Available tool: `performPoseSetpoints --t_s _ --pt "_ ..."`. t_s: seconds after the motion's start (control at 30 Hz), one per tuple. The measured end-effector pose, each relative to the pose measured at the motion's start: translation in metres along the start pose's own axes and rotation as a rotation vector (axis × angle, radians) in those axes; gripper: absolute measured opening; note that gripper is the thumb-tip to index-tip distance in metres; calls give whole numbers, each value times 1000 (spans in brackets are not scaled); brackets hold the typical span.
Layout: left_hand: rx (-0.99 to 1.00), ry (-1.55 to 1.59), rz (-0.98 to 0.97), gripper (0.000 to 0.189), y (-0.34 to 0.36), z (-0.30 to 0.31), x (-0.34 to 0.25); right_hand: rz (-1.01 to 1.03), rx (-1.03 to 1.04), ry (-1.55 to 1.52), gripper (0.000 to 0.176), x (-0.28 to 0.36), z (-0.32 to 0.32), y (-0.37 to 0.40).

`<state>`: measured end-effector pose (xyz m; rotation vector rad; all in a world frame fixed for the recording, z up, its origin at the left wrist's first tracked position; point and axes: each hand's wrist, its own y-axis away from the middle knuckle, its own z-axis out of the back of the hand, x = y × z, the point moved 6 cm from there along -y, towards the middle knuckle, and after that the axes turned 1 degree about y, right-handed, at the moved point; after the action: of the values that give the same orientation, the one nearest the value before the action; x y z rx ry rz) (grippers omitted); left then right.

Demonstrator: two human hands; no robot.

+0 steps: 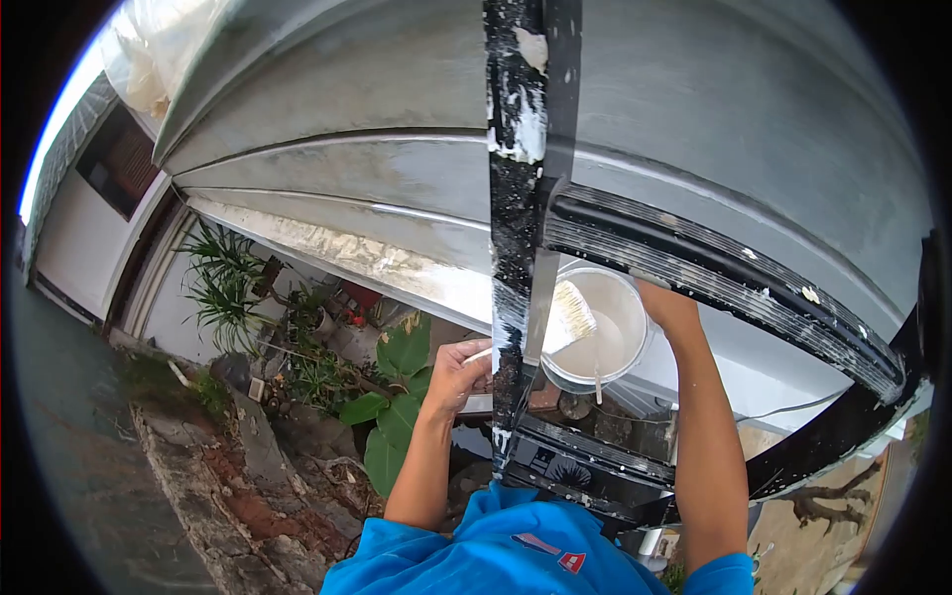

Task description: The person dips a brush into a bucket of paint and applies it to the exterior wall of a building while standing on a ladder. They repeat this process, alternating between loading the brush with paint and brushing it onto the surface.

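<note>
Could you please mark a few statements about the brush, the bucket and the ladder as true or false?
1. The left hand grips the handle of the white-bristled paint brush. True.
2. The round white plastic bucket holds blue paint. False: the paint in it is white.
3. The right hand holds the bucket at its rim. True.
4. The black metal ladder is spotless. False: white paint spatters its rail and rungs.
</note>
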<state>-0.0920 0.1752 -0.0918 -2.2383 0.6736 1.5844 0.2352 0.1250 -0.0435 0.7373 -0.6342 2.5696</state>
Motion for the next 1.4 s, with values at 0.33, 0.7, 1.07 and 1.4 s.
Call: performPoseSetpoints --t_s 0.33,0.7,1.07,1.4 --pt "-386 -283 -532 28 -2 5 -144 -67 -68 -122 37 2 6 -6" --pt "-298 -809 -1236 16 -51 -126 -256 -4 -104 -56 41 10 9 -2" --pt "-776 -820 -998 20 -96 1 -304 -62 39 11 35 28 20 7" --pt "-716 -607 -1049 21 -88 -71 -279 -46 69 -28 39 44 21 7"
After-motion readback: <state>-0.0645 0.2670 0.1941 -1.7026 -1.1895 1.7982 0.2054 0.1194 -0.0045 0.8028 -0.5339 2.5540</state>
